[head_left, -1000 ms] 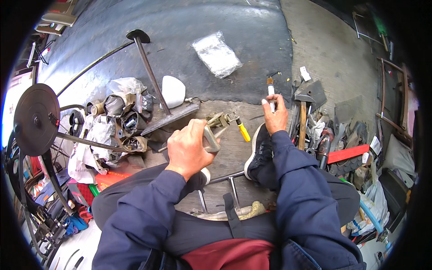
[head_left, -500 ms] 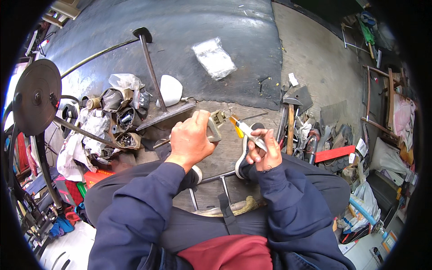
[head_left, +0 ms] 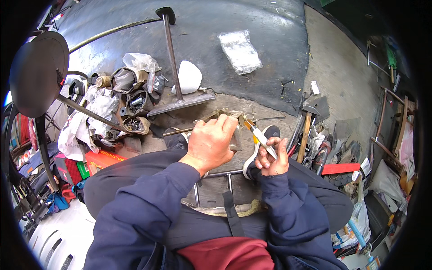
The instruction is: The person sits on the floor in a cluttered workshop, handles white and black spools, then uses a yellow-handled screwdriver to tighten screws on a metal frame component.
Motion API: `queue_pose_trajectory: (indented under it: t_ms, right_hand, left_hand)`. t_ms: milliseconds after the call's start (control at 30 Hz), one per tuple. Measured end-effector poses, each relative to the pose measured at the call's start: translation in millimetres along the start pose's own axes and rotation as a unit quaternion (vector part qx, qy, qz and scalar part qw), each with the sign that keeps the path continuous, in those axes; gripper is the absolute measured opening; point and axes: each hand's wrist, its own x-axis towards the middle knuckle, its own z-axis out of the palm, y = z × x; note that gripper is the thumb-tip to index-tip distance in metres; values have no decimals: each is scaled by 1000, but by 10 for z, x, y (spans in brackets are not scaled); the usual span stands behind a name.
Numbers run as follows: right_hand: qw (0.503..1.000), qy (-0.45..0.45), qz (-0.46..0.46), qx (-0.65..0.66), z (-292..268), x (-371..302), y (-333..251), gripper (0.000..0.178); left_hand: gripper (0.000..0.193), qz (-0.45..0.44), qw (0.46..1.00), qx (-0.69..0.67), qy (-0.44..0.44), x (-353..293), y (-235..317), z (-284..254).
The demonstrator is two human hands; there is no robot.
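My left hand [head_left: 210,145] is closed, palm down, around a metal fitting [head_left: 237,139] with a squared, grey frame. A thin rod [head_left: 177,131] sticks out to the left from under that hand. My right hand [head_left: 274,161] pinches a slim white tube [head_left: 259,136] with an orange band towards its far end. The tube's tip points up and left at the fitting, close to it; whether they touch I cannot tell. My fingers hide much of the fitting. Both hands are over the floor between my knees, above my shoes.
On the left stand a round dark disc [head_left: 39,74] on a frame and several bags of parts [head_left: 135,103]. A metal post on a flat base [head_left: 182,103] is ahead, beside a clear plastic packet [head_left: 240,51]. A hammer [head_left: 304,135] and a red bar [head_left: 340,168] lie right.
My left hand has turned more palm down and moved right with the fitting. The right hand has shifted slightly right and down, still holding the tube. The whole view has swung left.
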Motion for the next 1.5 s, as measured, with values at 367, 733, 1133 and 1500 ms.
queue_pose_trajectory:
  t_ms: [367,733,1133,1500]
  right_hand:
    - [994,-2,45,99,-87,61,-13,52]
    - [994,34,55,90,-91,78,19,50]
    - [994,30,55,88,-143,77,36,50]
    - [995,32,53,82,-123,69,26,50]
  left_hand:
    - [52,8,1000,-14,3,9,26,-12]
    - [53,8,999,-14,-28,-13,38,-22]
    - [50,11,999,-11,-35,-13,53,-32]
    - [48,8,999,-7,-37,-6,62,-36]
